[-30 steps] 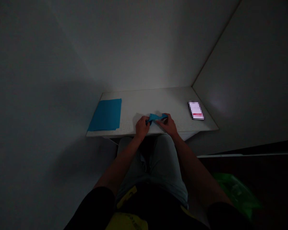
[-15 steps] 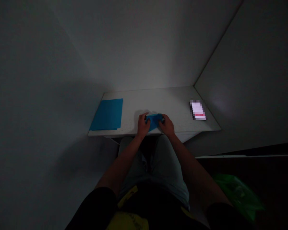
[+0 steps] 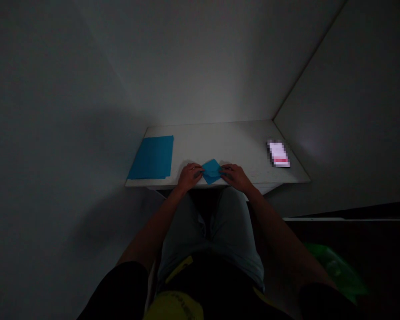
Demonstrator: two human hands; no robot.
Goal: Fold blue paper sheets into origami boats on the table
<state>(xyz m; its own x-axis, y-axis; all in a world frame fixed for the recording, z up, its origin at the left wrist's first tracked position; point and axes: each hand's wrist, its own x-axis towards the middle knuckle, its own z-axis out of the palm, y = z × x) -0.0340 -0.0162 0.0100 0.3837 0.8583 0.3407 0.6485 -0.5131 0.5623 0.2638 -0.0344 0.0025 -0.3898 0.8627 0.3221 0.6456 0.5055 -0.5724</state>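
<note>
A small folded piece of blue paper (image 3: pixel 211 170) lies flat near the front edge of a white table (image 3: pixel 220 140), shaped like a diamond. My left hand (image 3: pixel 188 175) rests on the table with its fingertips pressed on the paper's left corner. My right hand (image 3: pixel 235 176) mirrors it, fingers laid down on the paper's right corner. Both hands look stretched out flat rather than wrapped round the paper. The room is dim and the fingers are hard to make out.
A stack of flat blue paper sheets (image 3: pixel 153 157) lies at the table's left end. A lit phone (image 3: pixel 278 154) lies at the right end. Walls close the table in at the back and both sides. A green bag (image 3: pixel 336 271) sits on the floor at my right.
The blue paper was held up and folded between both hands; now it lies flat on the table as a diamond, and my hands have spread apart to its two side corners.
</note>
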